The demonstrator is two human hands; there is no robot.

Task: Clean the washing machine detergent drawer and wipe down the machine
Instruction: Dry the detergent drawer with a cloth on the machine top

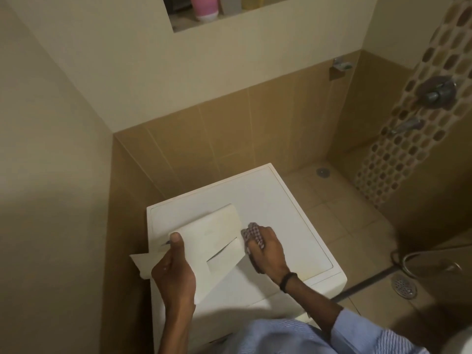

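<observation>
Holds drawer (212, 241) in left grip (173, 272), clamped on its left edge, lower centre of frame, tilted over machine (281, 213). Bunches cloth (251, 232) tight in right grip (268, 251) at drawer's right side. Could lose drawer from that one-edge pinch if wiped hard, dropping it onto machine.

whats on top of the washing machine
The right hand grips a checked cloth on the washing machine top. The left hand holds the detergent drawer over it, covering the surface beneath.

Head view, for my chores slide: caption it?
Left hand holds the detergent drawer over the washing machine; right hand grips a checked cloth beside it.
</observation>
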